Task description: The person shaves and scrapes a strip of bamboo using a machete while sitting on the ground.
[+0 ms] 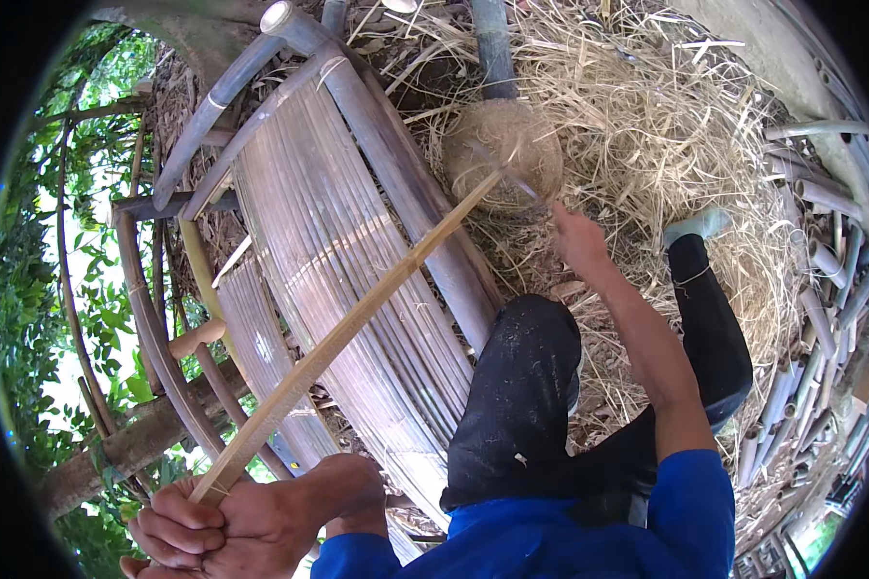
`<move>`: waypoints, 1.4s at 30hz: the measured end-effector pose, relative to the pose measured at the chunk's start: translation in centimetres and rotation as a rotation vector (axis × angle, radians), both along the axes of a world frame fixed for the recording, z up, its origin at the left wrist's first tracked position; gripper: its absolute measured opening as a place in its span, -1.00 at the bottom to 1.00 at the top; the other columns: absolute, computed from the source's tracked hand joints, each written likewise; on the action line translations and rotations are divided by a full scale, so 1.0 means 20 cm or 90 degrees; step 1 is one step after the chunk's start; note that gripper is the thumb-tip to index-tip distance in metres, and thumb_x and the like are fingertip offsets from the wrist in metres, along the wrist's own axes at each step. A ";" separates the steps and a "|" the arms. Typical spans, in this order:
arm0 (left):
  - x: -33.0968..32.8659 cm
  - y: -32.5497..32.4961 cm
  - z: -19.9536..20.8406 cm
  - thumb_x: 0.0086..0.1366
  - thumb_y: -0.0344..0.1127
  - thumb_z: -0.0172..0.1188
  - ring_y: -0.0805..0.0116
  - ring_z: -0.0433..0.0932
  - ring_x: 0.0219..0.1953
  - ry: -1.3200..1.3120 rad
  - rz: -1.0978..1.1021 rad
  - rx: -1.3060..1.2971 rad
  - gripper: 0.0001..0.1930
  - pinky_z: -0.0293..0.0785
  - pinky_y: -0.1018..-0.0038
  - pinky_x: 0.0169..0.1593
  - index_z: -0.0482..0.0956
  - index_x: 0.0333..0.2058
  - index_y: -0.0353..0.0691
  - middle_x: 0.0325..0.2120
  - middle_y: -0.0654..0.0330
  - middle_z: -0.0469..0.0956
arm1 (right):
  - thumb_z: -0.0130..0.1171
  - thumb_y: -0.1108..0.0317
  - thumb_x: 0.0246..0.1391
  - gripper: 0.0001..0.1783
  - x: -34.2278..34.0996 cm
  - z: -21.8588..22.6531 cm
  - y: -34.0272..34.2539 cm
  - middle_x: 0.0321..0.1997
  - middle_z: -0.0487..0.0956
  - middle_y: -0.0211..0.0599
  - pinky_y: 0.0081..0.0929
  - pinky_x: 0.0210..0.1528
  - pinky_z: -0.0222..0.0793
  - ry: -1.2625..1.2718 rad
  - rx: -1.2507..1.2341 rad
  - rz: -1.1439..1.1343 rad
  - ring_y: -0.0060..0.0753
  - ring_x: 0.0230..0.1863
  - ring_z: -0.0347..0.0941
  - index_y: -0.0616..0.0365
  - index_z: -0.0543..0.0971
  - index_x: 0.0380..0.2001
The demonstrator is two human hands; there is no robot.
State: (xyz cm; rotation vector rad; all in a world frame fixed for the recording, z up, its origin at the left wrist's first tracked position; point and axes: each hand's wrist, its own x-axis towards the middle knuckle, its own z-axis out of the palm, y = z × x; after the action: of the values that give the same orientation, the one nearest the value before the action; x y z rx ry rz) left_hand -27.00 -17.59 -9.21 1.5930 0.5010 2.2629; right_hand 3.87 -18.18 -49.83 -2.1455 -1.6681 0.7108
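A long split bamboo strip (357, 323) runs diagonally from the lower left to the middle top. My left hand (217, 526) is closed round its near end. The far end rests on or just above a round wood block (521, 135) strewn with shavings. My right hand (581, 243) is closed on the handle of a knife, whose handle is mostly hidden in the fist. The knife blade (523, 187), smeared by motion, lies beside the far end of the strip; whether it touches the strip I cannot tell.
A slatted bamboo bench (328, 232) with thick pole edges stands left of my legs. Straw-like shavings (637, 116) cover the ground ahead and right. Cut bamboo poles (826, 289) are stacked along the right. A bamboo pole (492, 48) lies beyond the block.
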 end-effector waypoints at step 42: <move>0.26 -0.25 -0.06 0.52 0.04 -0.01 0.50 0.16 -0.60 -0.081 -0.106 -0.025 -0.62 0.13 0.53 -0.50 0.39 -0.18 -0.22 -0.52 0.29 0.26 | 0.27 0.41 0.12 -0.81 -0.57 1.47 -0.51 -0.48 0.49 -0.11 -0.28 -0.45 0.54 0.141 0.346 0.231 -0.12 -0.49 0.57 0.21 0.51 -0.23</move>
State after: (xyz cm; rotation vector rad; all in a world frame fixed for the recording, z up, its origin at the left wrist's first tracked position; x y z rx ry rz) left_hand -21.80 -22.61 -10.31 1.4060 0.3634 2.1974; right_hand -7.47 -28.30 -20.43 -1.3654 -1.8770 0.4874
